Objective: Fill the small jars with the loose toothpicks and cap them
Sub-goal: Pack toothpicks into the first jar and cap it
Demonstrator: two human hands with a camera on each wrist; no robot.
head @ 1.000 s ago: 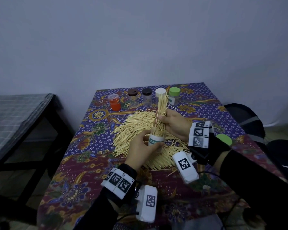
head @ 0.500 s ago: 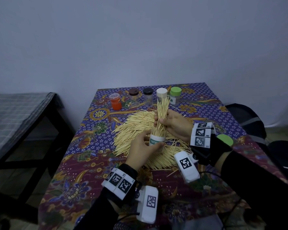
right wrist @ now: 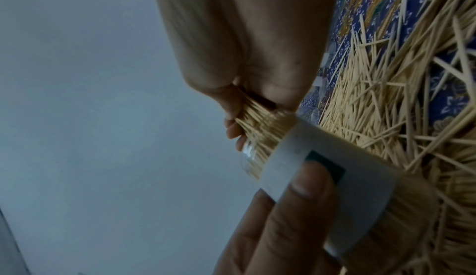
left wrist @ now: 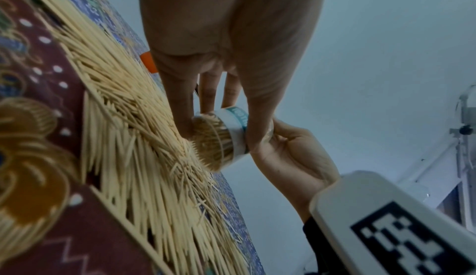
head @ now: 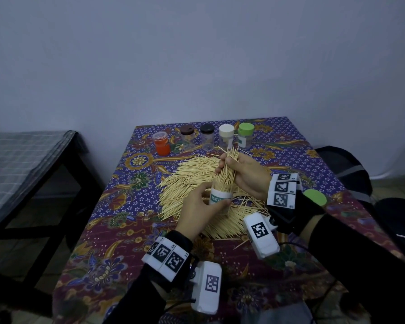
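My left hand (head: 205,206) grips a small clear jar (head: 220,198) with a white and teal label, held just above a wide pile of loose toothpicks (head: 187,181) on the patterned cloth. The jar (left wrist: 226,137) is packed with toothpicks seen through its base. My right hand (head: 241,174) grips a bundle of toothpicks (head: 229,164) whose lower ends stand in the jar's mouth, tips fanning upward. In the right wrist view the bundle (right wrist: 260,122) enters the jar (right wrist: 316,157) with my left thumb across the label.
Along the table's far edge stand an orange jar (head: 161,144), two dark-lidded clear jars (head: 187,136), a white-lidded jar (head: 226,136) and a green-lidded jar (head: 245,134). A loose green lid (head: 315,197) lies at the right edge. A dark bench (head: 28,155) stands to the left.
The toothpick bundle has sunk lower into the jar and my right hand has come down with it. My left hand keeps the jar in place.
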